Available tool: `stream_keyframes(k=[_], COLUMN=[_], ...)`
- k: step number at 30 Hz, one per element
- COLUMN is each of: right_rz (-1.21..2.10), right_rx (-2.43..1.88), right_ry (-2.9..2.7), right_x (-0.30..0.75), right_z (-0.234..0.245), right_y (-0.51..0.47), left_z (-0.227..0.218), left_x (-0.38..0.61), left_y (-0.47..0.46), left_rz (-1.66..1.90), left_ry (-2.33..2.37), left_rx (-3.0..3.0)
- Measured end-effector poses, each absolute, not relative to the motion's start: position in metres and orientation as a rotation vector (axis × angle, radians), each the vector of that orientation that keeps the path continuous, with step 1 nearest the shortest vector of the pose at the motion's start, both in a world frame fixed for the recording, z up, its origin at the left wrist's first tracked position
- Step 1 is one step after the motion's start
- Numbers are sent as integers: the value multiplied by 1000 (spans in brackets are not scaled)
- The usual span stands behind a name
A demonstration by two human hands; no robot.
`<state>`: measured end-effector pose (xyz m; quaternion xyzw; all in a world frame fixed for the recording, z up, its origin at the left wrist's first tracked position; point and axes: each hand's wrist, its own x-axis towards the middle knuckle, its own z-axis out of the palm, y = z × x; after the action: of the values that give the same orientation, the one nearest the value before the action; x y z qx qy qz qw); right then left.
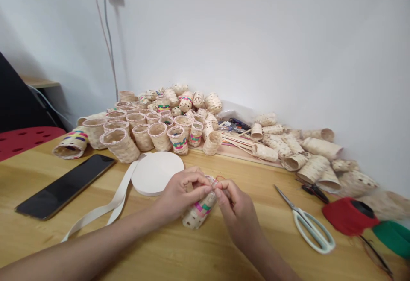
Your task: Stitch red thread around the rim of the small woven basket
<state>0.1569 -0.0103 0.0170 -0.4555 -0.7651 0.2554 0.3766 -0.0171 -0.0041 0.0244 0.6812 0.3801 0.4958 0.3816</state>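
Note:
A small woven basket (197,215), pale with pink and green bands, leans at a tilt on the table between my hands. My left hand (184,191) is closed, its thumb and index finger pinching at the basket's upper rim. Just across from it, my right hand (236,206) is also closed in a pinch, with the fingertips of both hands nearly meeting. A thin reddish thread (220,178) loops out beside the right fingers. My fingers cover part of the rim, so what lies exactly between the tips is hard to see.
Left lie a roll of white ribbon (158,172) and a black phone (65,187). Scissors (309,225), a red thread spool (349,215) and a green one (392,236) lie right. Many woven baskets (159,136) and unrimmed woven tubes (314,168) line the wall.

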Motion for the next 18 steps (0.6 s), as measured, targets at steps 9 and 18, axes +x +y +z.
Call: stream_keyframes(k=[9, 18], right_rz=[585, 701], right_rx=[-1186, -1165], right_ry=[-1915, -1874], right_x=[163, 165], right_z=[19, 15], right_y=[-3, 1], left_z=[22, 31], left_x=[-29, -29], left_y=[6, 3], left_rz=[1074, 1140], left_ry=[603, 678], left_rx=[1266, 1666])
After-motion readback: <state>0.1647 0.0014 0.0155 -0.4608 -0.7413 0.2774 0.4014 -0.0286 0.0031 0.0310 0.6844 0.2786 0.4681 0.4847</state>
